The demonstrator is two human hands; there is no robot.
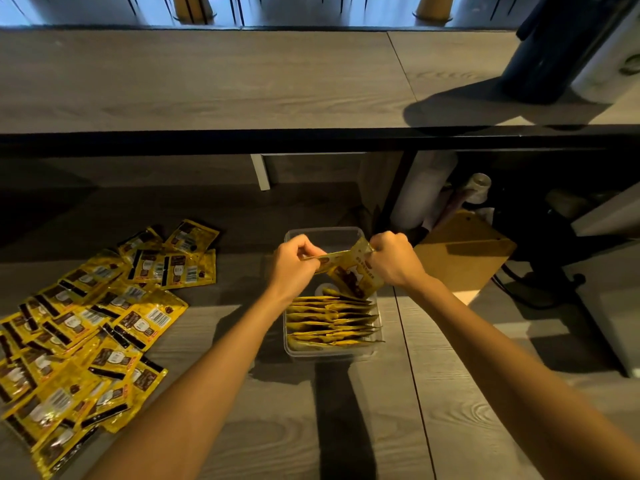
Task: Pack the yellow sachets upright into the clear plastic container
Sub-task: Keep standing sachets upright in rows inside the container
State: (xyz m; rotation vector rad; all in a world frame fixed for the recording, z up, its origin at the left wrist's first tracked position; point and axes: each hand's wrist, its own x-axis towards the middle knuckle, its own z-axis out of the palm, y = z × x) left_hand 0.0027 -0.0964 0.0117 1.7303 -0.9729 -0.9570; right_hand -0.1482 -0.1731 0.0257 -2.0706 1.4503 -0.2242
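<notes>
A clear plastic container [360, 233] stands on the wooden table at centre. Several yellow sachets [329, 323] stand upright in its near half, packed edge-up in a row. Above the container's far half, my left hand [294, 261] and my right hand [391, 261] both grip one yellow sachet [353, 275] by its top edge; it hangs tilted over the open part of the container. A loose pile of yellow sachets [90, 323] lies flat on the table to the left.
A brown clipboard [464, 254] lies right of the container. A raised wooden shelf [207, 81] with a black front edge crosses above. A dark cylinder [554, 53] stands on it at the right. Rolls and cables fill the dark space at the right.
</notes>
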